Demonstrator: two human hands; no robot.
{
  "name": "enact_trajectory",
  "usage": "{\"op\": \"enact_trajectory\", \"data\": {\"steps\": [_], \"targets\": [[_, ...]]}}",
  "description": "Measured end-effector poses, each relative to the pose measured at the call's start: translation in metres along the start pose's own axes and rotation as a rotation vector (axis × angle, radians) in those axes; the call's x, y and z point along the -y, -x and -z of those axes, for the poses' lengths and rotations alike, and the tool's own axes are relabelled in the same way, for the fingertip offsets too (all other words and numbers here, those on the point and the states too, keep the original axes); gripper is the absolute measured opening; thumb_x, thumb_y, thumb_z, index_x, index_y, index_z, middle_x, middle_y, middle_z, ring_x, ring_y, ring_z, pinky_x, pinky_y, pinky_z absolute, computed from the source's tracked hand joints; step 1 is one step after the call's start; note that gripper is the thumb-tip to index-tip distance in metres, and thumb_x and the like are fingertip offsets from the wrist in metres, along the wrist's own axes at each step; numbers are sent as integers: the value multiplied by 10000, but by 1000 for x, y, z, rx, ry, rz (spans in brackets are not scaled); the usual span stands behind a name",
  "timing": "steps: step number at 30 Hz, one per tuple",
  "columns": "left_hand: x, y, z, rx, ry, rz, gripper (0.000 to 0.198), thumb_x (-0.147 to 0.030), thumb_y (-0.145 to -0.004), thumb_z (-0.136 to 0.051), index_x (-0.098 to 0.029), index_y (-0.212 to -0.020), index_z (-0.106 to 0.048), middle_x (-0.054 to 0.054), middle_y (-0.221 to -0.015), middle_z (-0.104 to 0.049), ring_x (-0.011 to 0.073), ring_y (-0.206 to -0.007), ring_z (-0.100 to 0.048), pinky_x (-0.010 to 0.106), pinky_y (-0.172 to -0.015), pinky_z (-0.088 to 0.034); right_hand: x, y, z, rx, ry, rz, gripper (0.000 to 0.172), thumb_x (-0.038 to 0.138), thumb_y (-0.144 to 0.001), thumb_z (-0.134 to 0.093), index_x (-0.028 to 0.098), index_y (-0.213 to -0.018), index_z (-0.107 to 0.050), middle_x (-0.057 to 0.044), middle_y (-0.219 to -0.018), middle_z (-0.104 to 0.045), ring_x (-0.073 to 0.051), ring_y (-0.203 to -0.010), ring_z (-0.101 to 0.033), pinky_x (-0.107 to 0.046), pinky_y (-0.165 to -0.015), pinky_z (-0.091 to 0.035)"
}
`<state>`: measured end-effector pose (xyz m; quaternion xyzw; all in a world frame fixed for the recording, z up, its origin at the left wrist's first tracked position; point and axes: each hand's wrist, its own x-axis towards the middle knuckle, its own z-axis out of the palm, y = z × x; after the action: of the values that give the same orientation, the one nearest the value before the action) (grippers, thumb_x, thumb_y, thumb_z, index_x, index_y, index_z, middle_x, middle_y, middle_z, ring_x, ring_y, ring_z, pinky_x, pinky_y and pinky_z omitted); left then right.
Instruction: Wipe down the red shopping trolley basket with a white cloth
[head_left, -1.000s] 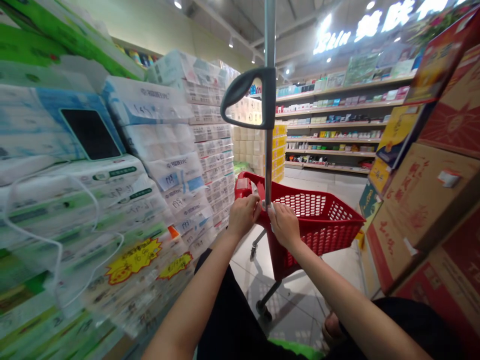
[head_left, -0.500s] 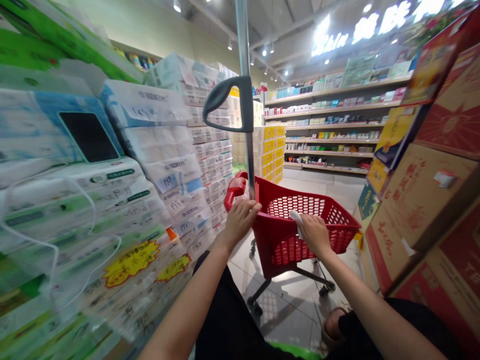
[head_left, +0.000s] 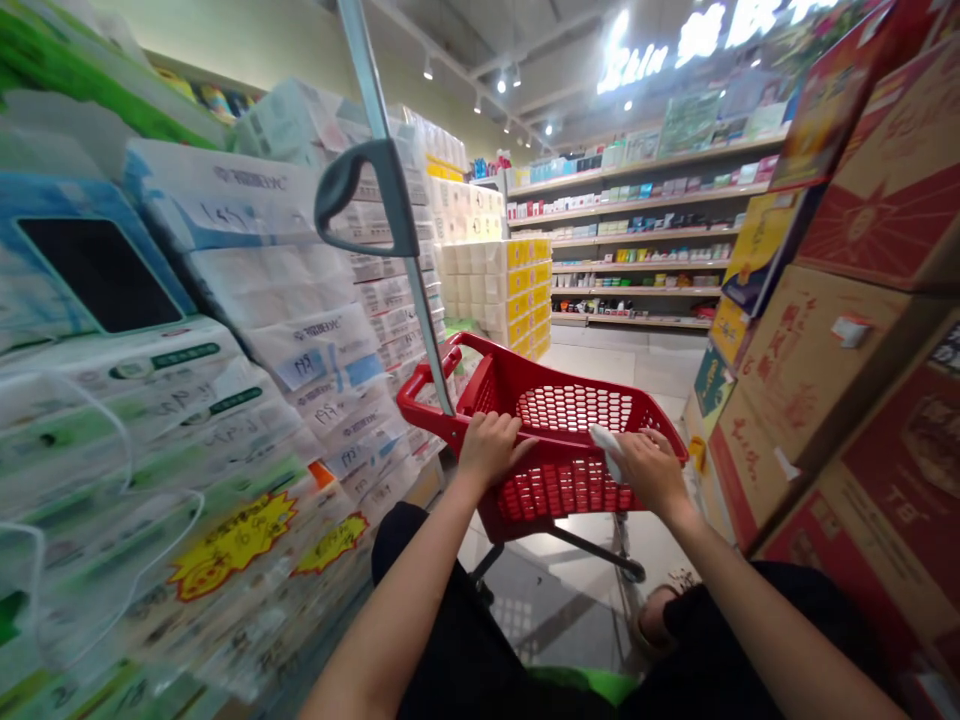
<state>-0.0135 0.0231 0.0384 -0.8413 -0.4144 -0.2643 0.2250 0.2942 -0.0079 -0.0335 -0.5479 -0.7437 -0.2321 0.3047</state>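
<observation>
A small red shopping cart with perforated plastic sides stands on wheels before my knees. From its handle end rises a metal pole carrying a grey loop grip; the pole leans left in view. My left hand is closed over the cart's near side rim, close to the pole's foot, with the thumb stretched along the rim. Farther along that same rim, my right hand is closed on a white cloth, which lies against the rim. Whether it is cloth or tissue I cannot tell.
Stacked white tissue packs rise at the left, with a dark-screened phone leaning there and a white cable. Cardboard boxes are piled at the right. Product shelves line the back. Tiled floor lies beyond the cart.
The cart's handle end and pole have swung left in view, and the pole leans more. My left hand has shifted from beside the pole onto the side rim. The right hand and cloth moved slightly right.
</observation>
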Motion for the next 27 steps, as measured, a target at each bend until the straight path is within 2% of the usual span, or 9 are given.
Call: {"op": "enact_trajectory", "data": {"steps": [3, 6, 9, 12, 15, 18, 21, 24, 27], "targets": [[12, 1, 1, -8, 27, 10, 404, -551, -911, -461, -204, -775, -616, 81, -799, -611, 238, -830, -552, 414, -844, -363, -43, 31, 8, -53, 4, -85, 332, 392, -977, -352, 215, -1086, -611, -57, -932, -694, -206, -884, -628, -429, -1001, -314], [13, 1, 0, -22, 44, 46, 402, -570, -883, -501, -205, -771, -627, 80, -807, -614, 244, -849, -547, 443, -891, -344, -44, 37, 13, -36, 2, -124, 357, 402, -980, -334, 214, -1076, -622, -51, -899, -693, -197, -866, -630, -418, -996, -309], [4, 1, -3, 2, 32, 80, 412, -606, -855, -518, -217, -846, -651, 83, -876, -624, 262, -904, -534, 483, -957, -303, -6, 18, 13, -6, 53, -180, 362, 393, -985, -327, 199, -981, -633, -59, -822, -674, -199, -828, -607, -390, -945, -334], [-7, 4, -7, 23, 6, 122, 402, -605, -846, -523, -232, -918, -654, 83, -970, -615, 274, -960, -512, 512, -1022, -246, 50, -8, 10, 26, 28, -115, 320, 365, -981, -361, 181, -1019, -620, -78, -871, -673, -205, -856, -579, -354, -884, -352], [-11, 7, -10, 32, -7, 135, 318, -530, -869, -516, -239, -901, -640, 70, -990, -601, 273, -992, -494, 517, -1055, -213, 99, -31, 6, 19, -50, -7, 289, 341, -971, -397, 180, -1121, -583, -90, -1010, -666, -214, -946, -556, -346, -892, -350], [-5, 10, -10, 50, 2, 107, 222, -429, -888, -500, -251, -924, -628, 56, -1009, -597, 261, -1010, -487, 505, -1068, -206, 118, -42, 2, 17, -96, 71, 311, 353, -962, -419, 183, -1193, -542, -97, -1117, -642, -221, -1023, -541, -351, -938, -336], [4, 12, -9, 62, 9, 93, 213, -394, -910, -463, -251, -930, -620, 51, -1019, -595, 251, -1013, -486, 497, -1072, -206, 97, -33, 3, 51, -71, 96, 275, 324, -974, -389, 187, -1135, -565, -80, -1044, -663, -202, -961, -566, -337, -925, -336], [12, 14, -10, 66, 17, 95, 246, -396, -933, -427, -243, -898, -617, 50, -990, -594, 244, -1007, -489, 498, -1072, -204, 46, -5, 11, 78, 16, 32, 285, 347, -983, -365, 180, -961, -595, -57, -866, -671, -185, -832, -585, -346, -936, -318], [18, 16, -12, 70, 34, 92, 272, -409, -945, -412, -241, -883, -616, 47, -980, -596, 241, -1015, -489, 508, -1079, -197, -3, 27, 22, 51, 74, -36, 325, 372, -988, -345, 177, -884, -583, -44, -806, -663, -172, -794, -602, -352, -960, -301]]}}
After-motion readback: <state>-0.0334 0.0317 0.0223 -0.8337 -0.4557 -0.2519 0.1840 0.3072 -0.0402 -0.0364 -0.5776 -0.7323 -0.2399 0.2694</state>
